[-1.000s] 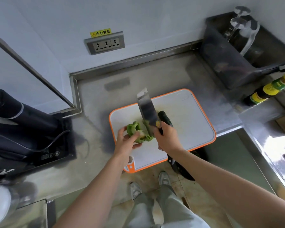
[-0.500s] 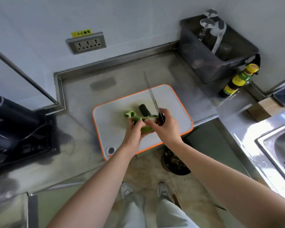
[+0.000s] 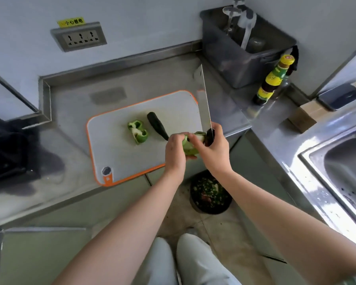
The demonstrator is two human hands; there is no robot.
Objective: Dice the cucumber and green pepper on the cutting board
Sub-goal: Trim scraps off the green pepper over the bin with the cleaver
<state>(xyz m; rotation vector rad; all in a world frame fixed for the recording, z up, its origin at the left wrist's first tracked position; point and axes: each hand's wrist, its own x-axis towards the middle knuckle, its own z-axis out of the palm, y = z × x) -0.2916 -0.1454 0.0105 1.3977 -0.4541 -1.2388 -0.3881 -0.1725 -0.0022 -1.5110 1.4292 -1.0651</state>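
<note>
A white cutting board (image 3: 115, 153) with an orange rim lies on the steel counter. One green pepper half (image 3: 138, 132) rests cut side up on it, beside a dark cucumber (image 3: 157, 125). My left hand (image 3: 175, 153) grips the other pepper half (image 3: 190, 145) over the board's near right corner. My right hand (image 3: 213, 147) holds the knife's dark handle, with its fingertips also on that pepper half. The cleaver blade (image 3: 203, 101) points away, edge-on to me.
A dark round bin (image 3: 211, 194) with green scraps stands on the floor below my hands. A sauce bottle (image 3: 273, 81) and a dark tub (image 3: 245, 48) stand at the back right, a sink (image 3: 345, 167) to the right. A black appliance (image 3: 6, 153) sits left.
The pepper is now in two halves: one stays on the board, the other has come with both hands and the knife toward the board's near right corner, above the bin.
</note>
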